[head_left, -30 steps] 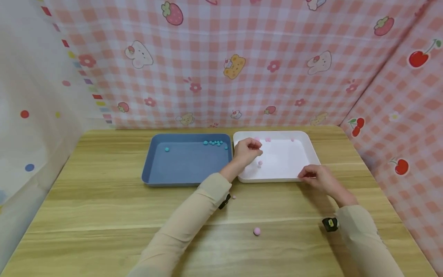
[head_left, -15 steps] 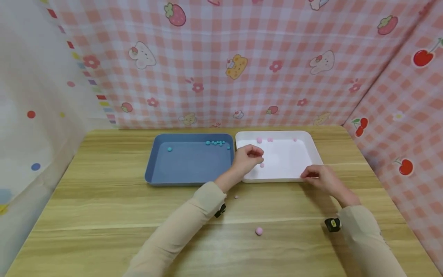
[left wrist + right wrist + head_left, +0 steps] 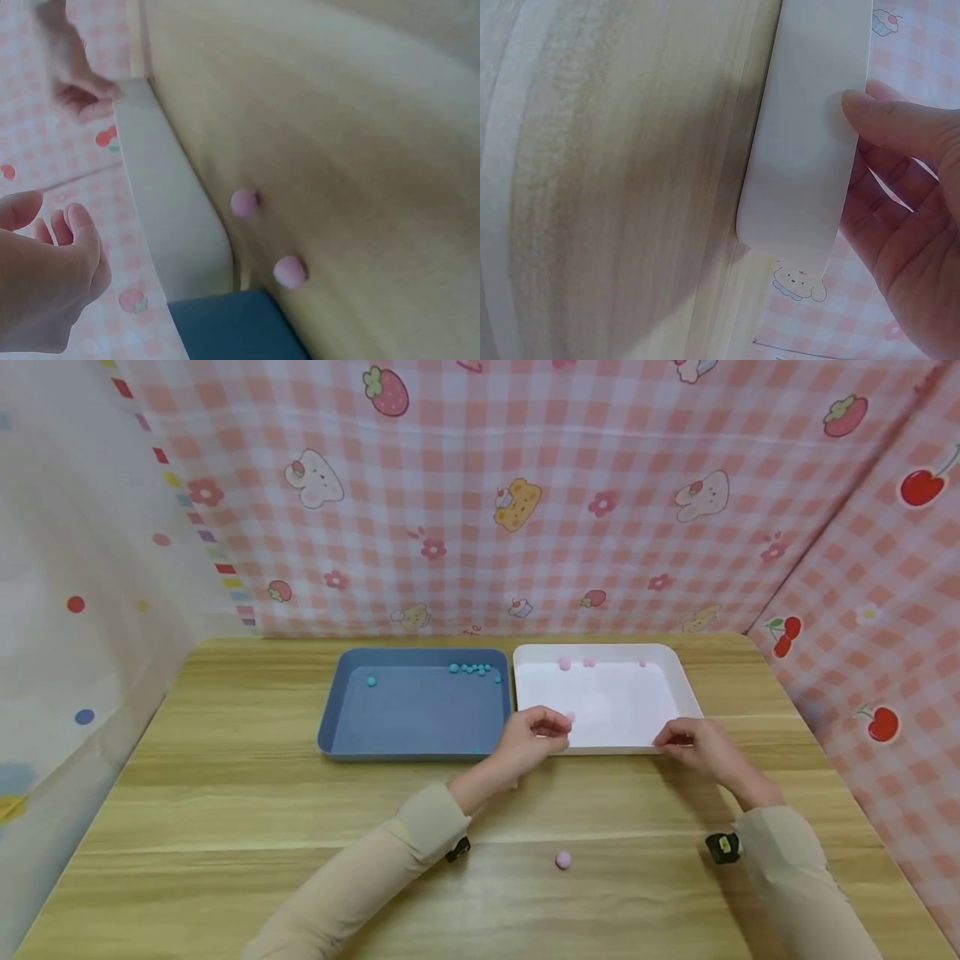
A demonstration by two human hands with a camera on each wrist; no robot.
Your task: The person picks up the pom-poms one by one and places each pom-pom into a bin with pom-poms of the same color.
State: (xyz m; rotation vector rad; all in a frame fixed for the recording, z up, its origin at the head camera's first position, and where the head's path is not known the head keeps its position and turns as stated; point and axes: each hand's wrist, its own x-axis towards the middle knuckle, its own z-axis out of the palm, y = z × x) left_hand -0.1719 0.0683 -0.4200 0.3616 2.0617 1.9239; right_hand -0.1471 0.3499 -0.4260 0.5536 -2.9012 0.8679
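Observation:
My left hand (image 3: pixel 534 742) hovers at the near left rim of the white tray (image 3: pixel 600 750). In the left wrist view, a gap shows between its thumb and loosely bent fingers, with nothing held. My right hand (image 3: pixel 701 747) pinches the white tray's near rim by the right corner; the right wrist view shows the thumb (image 3: pixel 866 112) against the outer wall. Inside the tray, a pink ball (image 3: pixel 571 717) lies by my left fingertips, and several others, such as this pink ball (image 3: pixel 565 663), lie along the far side. Two pink balls (image 3: pixel 244 202) rest on the table.
A blue tray (image 3: pixel 326 737) stands directly left of the white one, holding several small teal balls (image 3: pixel 453 668). One larger pink ball (image 3: pixel 563 860) sits on the wooden table (image 3: pixel 187 827) in front. Checked curtains (image 3: pixel 450 460) hang behind and at the right.
My left hand has drawn back from over the white tray to its near rim, uncovering the far pink balls. My right hand stays on the rim. The head view has shifted slightly.

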